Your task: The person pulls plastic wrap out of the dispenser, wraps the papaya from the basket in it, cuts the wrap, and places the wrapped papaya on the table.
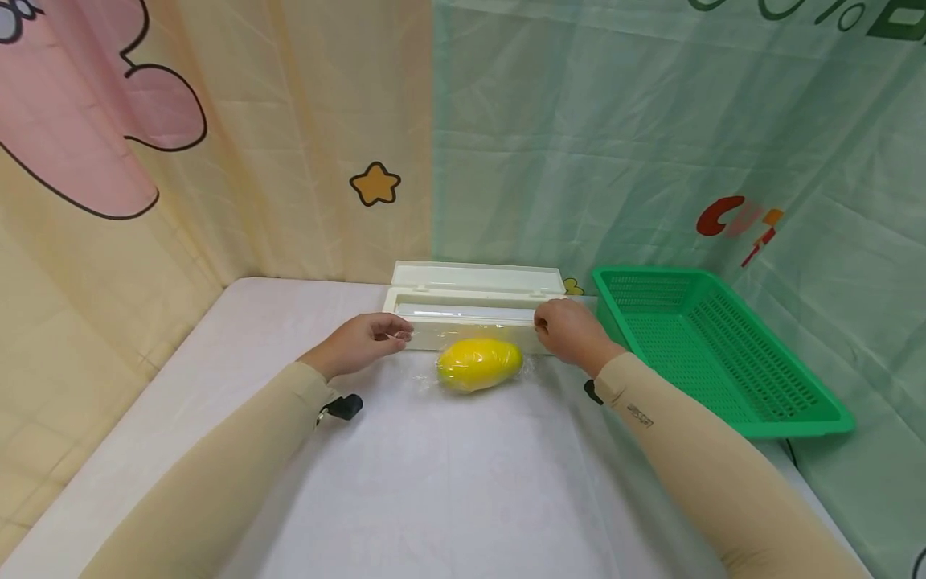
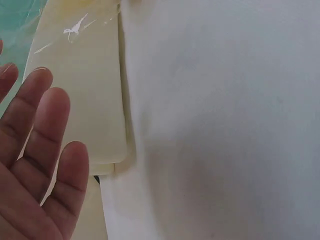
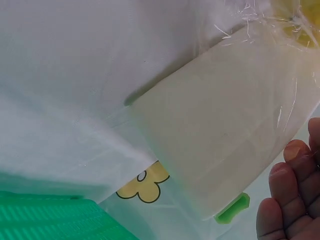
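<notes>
Beige long sleeves [image 1: 716, 474] fill the foreground, stretching over a table [image 1: 434, 498] covered in smooth white cloth; a small black device [image 1: 344, 407] shows at the left wrist. Between the person's two hands, near the table's far edge, lies a plump yellow oval fruit [image 1: 479, 364], mango-like in shape, on its side and wrapped in clear, crinkled plastic film [image 2: 75, 27] that sticks out past both ends. Just behind it stands a long white plastic film dispenser [image 1: 427, 338], its white hinged lid [image 1: 477, 277] raised and a pale roll [image 1: 463, 312] visible inside.

At the dispenser's left end is the left hand [image 1: 362, 344], its last fingers slightly spread and gently bent in the wrist view; the thumb is hidden there, so whether it pinches the film cannot be told. The right hand [image 1: 571, 330], at the other end, has its fingers curled and close together, pinching the film beside the box.

To the right of that hand sits an oblong green plastic basket [image 1: 687, 346] with perforated sides and floor. Fabric curtains back the table, beige [image 1: 311, 104] on the left, printed with an orange star [image 1: 375, 184], and pale green [image 1: 637, 121] on the right.
</notes>
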`<state>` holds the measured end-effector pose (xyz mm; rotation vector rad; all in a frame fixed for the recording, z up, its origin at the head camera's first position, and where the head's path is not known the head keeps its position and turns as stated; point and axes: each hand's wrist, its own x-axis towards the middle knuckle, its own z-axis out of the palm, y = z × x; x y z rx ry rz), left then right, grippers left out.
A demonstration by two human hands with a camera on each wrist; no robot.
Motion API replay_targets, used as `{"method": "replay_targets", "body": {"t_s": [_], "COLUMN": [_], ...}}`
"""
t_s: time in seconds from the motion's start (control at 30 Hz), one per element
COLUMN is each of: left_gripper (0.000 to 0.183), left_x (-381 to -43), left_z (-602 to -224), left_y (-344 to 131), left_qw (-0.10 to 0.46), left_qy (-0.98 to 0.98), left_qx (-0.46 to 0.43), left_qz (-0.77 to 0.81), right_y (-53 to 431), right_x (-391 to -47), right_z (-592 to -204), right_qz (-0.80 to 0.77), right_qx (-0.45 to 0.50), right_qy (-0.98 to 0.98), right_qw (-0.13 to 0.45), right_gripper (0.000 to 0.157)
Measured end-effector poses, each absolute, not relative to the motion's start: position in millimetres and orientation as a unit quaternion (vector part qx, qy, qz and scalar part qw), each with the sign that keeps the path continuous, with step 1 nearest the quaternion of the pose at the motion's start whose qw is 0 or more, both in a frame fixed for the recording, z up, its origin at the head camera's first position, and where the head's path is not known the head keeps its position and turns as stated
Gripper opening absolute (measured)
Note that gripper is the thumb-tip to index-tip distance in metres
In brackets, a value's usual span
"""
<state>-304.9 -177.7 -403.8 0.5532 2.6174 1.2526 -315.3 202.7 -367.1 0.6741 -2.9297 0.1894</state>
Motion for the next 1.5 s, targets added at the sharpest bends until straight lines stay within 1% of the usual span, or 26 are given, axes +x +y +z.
{"method": "replay_targets", "body": {"t_s": [0.13, 0.23, 0.4, 0.57, 0.77, 1.07, 1.23, 1.37, 1.5], "left_gripper": [0.040, 0.037, 0.026, 0.025, 0.026, 0.035, 0.033, 0.031, 0.038], "left_x": [-303, -300, -296, -293, -289, -279, -272, -266, -260], "left_z": [-400, -396, -393, -394, -392, -391, -390, -389, -387], "left_y": [-176, -174, -170, -171, -173, -172, -171, -170, -169], "left_qw": [0.138, 0.153, 0.134, 0.127, 0.140, 0.206, 0.230, 0.241, 0.275], "left_qy": [0.863, 0.861, 0.876, 0.874, 0.853, 0.824, 0.824, 0.825, 0.809], "left_qx": [0.213, 0.224, 0.225, 0.229, 0.237, 0.238, 0.239, 0.260, 0.291], "left_qz": [0.437, 0.430, 0.404, 0.410, 0.443, 0.472, 0.459, 0.440, 0.431], "right_y": [204, 206, 209, 213, 216, 217, 222, 223, 224], "right_x": [-314, -313, -311, -306, -296, -284, -277, -272, -267], "right_z": [-367, -367, -367, -365, -359, -359, -363, -363, -363], "right_qz": [0.067, 0.071, 0.082, 0.099, 0.125, 0.125, 0.123, 0.133, 0.144], "right_qx": [0.219, 0.213, 0.205, 0.199, 0.194, 0.176, 0.186, 0.182, 0.180], "right_qy": [-0.972, -0.973, -0.975, -0.975, -0.973, -0.976, -0.975, -0.974, -0.973], "right_qw": [0.054, 0.043, 0.033, 0.021, 0.014, -0.008, -0.001, -0.009, -0.022], "right_gripper": [0.015, 0.014, 0.012, 0.011, 0.009, 0.008, 0.007, 0.006, 0.005]}}
